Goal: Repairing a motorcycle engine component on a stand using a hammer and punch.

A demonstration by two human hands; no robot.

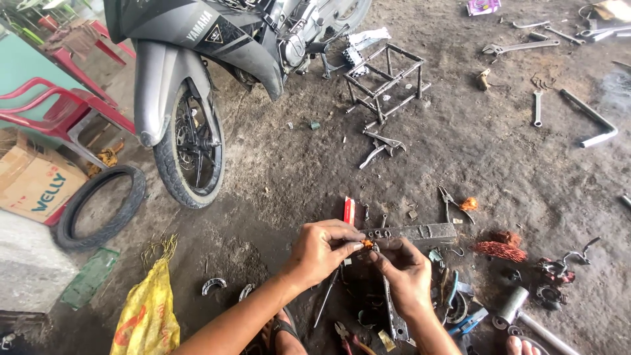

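A small orange part (367,244) sits low in the frame, slightly right of centre, pinched between the fingertips of both hands. Only a sliver shows, since the fingers cover most of it. It is held clear of the ground, just left of a grey metal bar (415,233) lying flat.

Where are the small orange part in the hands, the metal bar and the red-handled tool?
small orange part (367,244), head view, its visible middle between the fingertips
metal bar (420,233), head view, top face
red-handled tool (349,210), head view, handle
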